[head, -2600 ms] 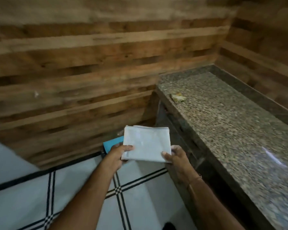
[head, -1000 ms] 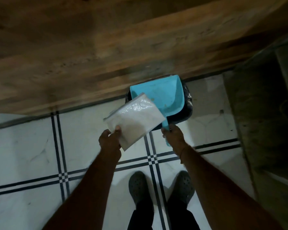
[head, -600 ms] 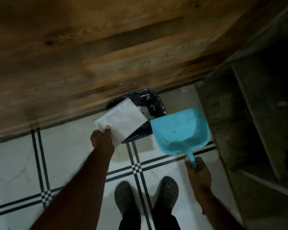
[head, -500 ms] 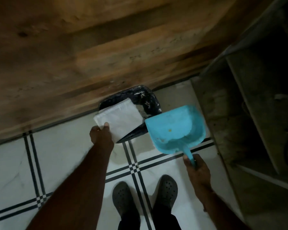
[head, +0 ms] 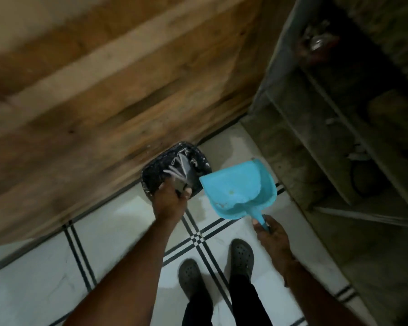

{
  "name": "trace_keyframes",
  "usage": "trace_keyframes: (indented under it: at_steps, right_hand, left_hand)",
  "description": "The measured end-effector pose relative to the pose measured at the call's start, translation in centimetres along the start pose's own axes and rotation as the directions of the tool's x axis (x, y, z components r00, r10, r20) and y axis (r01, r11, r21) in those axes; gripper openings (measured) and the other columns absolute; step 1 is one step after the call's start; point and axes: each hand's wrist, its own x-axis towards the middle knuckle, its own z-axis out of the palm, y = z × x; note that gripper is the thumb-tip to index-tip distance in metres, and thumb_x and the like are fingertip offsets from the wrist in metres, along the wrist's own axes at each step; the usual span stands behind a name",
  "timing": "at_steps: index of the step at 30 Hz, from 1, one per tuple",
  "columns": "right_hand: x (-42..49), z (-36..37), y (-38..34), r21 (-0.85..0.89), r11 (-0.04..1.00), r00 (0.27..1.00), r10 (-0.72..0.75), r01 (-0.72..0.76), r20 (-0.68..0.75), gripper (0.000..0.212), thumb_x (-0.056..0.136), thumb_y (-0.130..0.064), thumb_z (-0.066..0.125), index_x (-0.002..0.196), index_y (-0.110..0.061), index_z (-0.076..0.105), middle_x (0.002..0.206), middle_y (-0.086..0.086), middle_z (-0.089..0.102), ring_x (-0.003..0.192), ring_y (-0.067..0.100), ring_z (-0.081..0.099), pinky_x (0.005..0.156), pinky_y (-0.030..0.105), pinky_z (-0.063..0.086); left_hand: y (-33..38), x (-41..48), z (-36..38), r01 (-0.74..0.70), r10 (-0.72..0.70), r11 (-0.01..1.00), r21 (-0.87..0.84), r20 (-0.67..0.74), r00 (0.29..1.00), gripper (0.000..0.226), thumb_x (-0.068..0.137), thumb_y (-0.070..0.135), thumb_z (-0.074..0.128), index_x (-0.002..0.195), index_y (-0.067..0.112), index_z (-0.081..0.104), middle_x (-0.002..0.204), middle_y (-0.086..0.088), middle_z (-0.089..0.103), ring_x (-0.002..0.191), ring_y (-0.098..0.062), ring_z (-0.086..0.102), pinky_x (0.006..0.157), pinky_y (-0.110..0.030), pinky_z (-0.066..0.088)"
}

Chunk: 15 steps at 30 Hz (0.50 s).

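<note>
Over the black bin (head: 152, 175) at the foot of the wooden wall (head: 104, 102), I am pinching a blurred white sheet (head: 180, 168) in the left hand (head: 169, 202); the right hand (head: 272, 236) is gripping the blue dustpan (head: 236, 191) by its handle, crumbs lying in its tray

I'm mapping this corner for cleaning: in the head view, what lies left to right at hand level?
Left hand gripping a blurred white packet → blue dustpan → stone shelving. The black bin and right hand overlap these, so they are left out.
</note>
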Motion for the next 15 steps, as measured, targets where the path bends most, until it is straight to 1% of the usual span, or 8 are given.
trace_keyframes:
  at_steps: [1, 3, 5, 7, 9, 11, 13, 15]
  right_hand:
    - [-1.8, -1.2, -0.7, 0.018, 1.0, 1.0, 0.014, -0.014, -0.014, 0.01, 0.093, -0.019, 0.074, 0.099, -0.019, 0.066, 0.078, 0.001, 0.063, 0.067, 0.015, 0.055, 0.061, 0.026, 0.048]
    - [-5.4, -3.6, -1.4, 0.044, 0.998, 0.998, 0.045, -0.044, -0.033, 0.015, 0.092, -0.017, 0.076, 0.103, -0.011, 0.067, 0.077, 0.004, 0.064, 0.064, 0.016, 0.056, 0.062, 0.027, 0.048]
    - [-9.2, -6.7, -3.2, 0.067, 0.997, 0.999, 0.04, -0.039, -0.021, 0.025, 0.086, -0.023, 0.081, 0.098, -0.005, 0.069, 0.075, 0.009, 0.066, 0.065, 0.02, 0.058, 0.062, 0.029, 0.05]
    - [-12.6, -9.3, -4.7, 0.09, 0.996, 1.0, 0.027, -0.025, -0.013, 0.028, 0.081, -0.024, 0.08, 0.091, -0.001, 0.067, 0.07, 0.007, 0.065, 0.064, 0.021, 0.058, 0.057, 0.022, 0.05]
    - [-16.1, -12.5, -5.9, 0.124, 0.992, 0.999, 0.038, -0.035, -0.021, 0.019, 0.085, -0.014, 0.077, 0.092, 0.001, 0.066, 0.069, 0.006, 0.063, 0.062, 0.019, 0.057, 0.05, 0.016, 0.049]
    - [-19.1, -15.6, -6.5, 0.153, 0.988, 0.999, 0.041, -0.037, -0.022, 0.016, 0.094, -0.009, 0.071, 0.101, 0.004, 0.065, 0.074, 0.009, 0.064, 0.061, 0.017, 0.058, 0.049, 0.017, 0.05]
    - [-20.4, -17.6, -6.5, 0.152, 0.988, 1.0, 0.023, -0.02, -0.02, 0.02, 0.098, -0.01, 0.067, 0.11, 0.004, 0.064, 0.078, 0.01, 0.066, 0.062, 0.015, 0.059, 0.053, 0.02, 0.051]
    - [-21.8, -19.8, -6.9, 0.158, 0.987, 1.0, 0.025, -0.025, 0.001, 0.016, 0.1, -0.016, 0.064, 0.11, -0.004, 0.064, 0.082, 0.009, 0.067, 0.066, 0.014, 0.06, 0.055, 0.019, 0.051]
  left_hand:
    - [1.7, -2.3, -1.1, -0.069, 0.068, 0.995, 0.073, 0.014, 0.998, 0.058, 0.096, 0.036, 0.07, 0.147, 0.014, 0.051, 0.143, -0.014, 0.059, 0.131, -0.035, 0.055, 0.099, -0.043, 0.048]
    - [4.6, -6.8, -3.2, -0.201, 0.188, 0.959, 0.198, 0.081, 0.979, 0.065, 0.097, 0.042, 0.067, 0.153, 0.016, 0.045, 0.149, -0.014, 0.054, 0.137, -0.036, 0.049, 0.104, -0.046, 0.046]
    - [7.6, -11.3, -5.4, -0.338, 0.309, 0.898, 0.283, 0.143, 0.94, 0.072, 0.095, 0.049, 0.067, 0.155, 0.017, 0.043, 0.152, -0.014, 0.053, 0.14, -0.037, 0.047, 0.108, -0.049, 0.044]
    - [10.7, -14.7, -7.5, -0.417, 0.385, 0.848, 0.328, 0.159, 0.909, 0.073, 0.094, 0.051, 0.067, 0.154, 0.016, 0.046, 0.148, -0.015, 0.057, 0.138, -0.037, 0.049, 0.108, -0.049, 0.043]
    - [14.5, -18.4, -9.3, -0.484, 0.456, 0.801, 0.353, 0.165, 0.875, 0.072, 0.093, 0.052, 0.067, 0.153, 0.017, 0.046, 0.148, -0.014, 0.057, 0.138, -0.036, 0.049, 0.109, -0.048, 0.041]
    - [18.6, -21.6, -10.4, -0.556, 0.536, 0.756, 0.346, 0.161, 0.829, 0.071, 0.094, 0.052, 0.067, 0.152, 0.016, 0.047, 0.149, -0.014, 0.055, 0.139, -0.036, 0.048, 0.111, -0.048, 0.039]
    - [21.6, -23.5, -10.5, -0.595, 0.578, 0.734, 0.327, 0.16, 0.8, 0.072, 0.095, 0.053, 0.065, 0.154, 0.015, 0.046, 0.151, -0.016, 0.052, 0.141, -0.035, 0.047, 0.112, -0.046, 0.037]
    - [24.6, -25.0, -10.1, -0.634, 0.62, 0.713, 0.3, 0.155, 0.769, 0.074, 0.096, 0.055, 0.062, 0.156, 0.014, 0.045, 0.153, -0.018, 0.05, 0.142, -0.036, 0.046, 0.114, -0.044, 0.036]
